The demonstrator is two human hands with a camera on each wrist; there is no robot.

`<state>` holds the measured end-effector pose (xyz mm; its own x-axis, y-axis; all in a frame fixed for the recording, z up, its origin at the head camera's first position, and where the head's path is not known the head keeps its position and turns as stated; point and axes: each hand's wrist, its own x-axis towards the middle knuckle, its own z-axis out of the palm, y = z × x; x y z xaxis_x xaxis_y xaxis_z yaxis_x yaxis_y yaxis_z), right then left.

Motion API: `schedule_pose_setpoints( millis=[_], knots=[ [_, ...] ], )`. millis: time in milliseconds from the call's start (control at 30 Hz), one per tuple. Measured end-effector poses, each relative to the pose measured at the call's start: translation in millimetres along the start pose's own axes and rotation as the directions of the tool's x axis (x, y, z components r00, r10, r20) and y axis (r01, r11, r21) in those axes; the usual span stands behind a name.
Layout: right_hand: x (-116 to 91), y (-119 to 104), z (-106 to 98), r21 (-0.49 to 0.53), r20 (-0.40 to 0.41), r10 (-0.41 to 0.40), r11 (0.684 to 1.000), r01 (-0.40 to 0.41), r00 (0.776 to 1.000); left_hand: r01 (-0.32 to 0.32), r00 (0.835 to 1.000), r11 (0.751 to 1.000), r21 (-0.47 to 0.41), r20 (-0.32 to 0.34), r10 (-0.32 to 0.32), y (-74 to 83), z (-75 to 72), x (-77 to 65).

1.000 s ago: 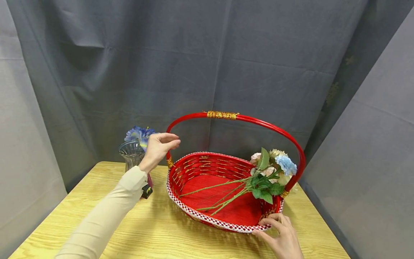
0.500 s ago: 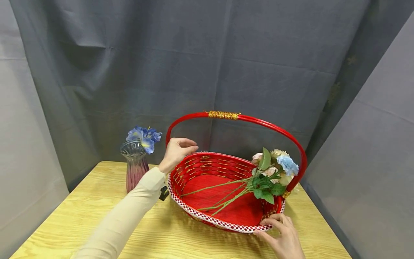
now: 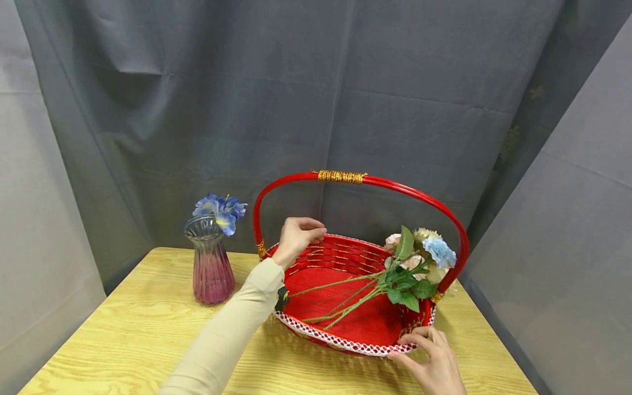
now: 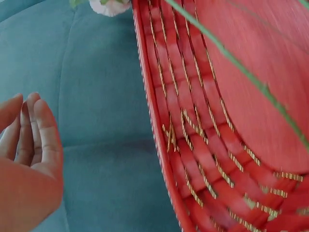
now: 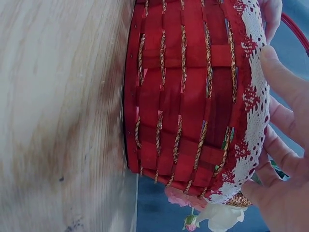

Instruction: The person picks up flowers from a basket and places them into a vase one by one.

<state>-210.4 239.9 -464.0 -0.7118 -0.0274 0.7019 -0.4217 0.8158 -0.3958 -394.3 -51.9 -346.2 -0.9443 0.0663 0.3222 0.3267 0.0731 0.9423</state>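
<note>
A red woven basket [image 3: 345, 346] with white lace trim and an arched handle [image 3: 415, 195] stands on the table. My right hand [image 3: 436, 362] grips its front right rim, fingers inside and thumb outside; the right wrist view shows the same hold on the lace edge. My left hand [image 3: 298, 237] is in the air over the far left rim, beneath the handle. In the left wrist view that hand [image 4: 36, 154] is loosely curled with nothing in it, apart from the basket wall [image 4: 164, 96]. Artificial flowers [image 3: 410, 260] in blue, cream and pink lie in the basket, stems pointing left.
A glass vase [image 3: 212, 274], clear above and pink-purple below, stands left of the basket with a blue flower [image 3: 220, 211] in it. Grey curtains [image 3: 247, 109] close off the back and sides of the wooden table [image 3: 123, 329].
My left hand has moved right, from beside the vase to over the basket's far left rim, uncovering the vase. My right hand stays on the rim, and the basket keeps its place.
</note>
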Motion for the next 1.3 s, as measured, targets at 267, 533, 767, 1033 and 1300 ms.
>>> schedule_pose_setpoints(
  millis=[267, 533, 767, 1033, 1300],
  knots=[
    [-0.9, -1.9, 2.7, 0.015, 0.0, -0.001, 1.0, 0.001, 1.0, 0.052, 0.992, 0.998, 0.036, 0.109, -0.056, -5.6, 21.0, -3.3],
    [-1.1, -2.6, 5.0, 0.031, -0.002, -0.049, 0.998, 0.049, 0.999, 0.046, 0.984, 0.998, 0.046, 0.171, -0.054, -12.9, 34.9, -7.5],
    [-3.1, -0.1, 5.1, 0.016, -0.023, -0.066, 0.998, 0.067, 0.998, 0.083, 0.961, 0.994, 0.071, 0.257, -0.099, -15.8, 51.2, -9.3],
    [0.8, 3.1, 2.7, 0.027, -0.028, -0.055, 0.998, 0.056, 0.998, 0.14, 0.91, 0.979, 0.149, 0.37, -0.187, -18.6, 71.1, -8.1],
    [0.7, 2.6, 1.6, 0.0, -0.009, -0.028, 1.0, 0.028, 1.0, 0.127, 0.898, 0.965, 0.229, 0.386, -0.21, -24.3, 86.0, -12.3]
  ],
)
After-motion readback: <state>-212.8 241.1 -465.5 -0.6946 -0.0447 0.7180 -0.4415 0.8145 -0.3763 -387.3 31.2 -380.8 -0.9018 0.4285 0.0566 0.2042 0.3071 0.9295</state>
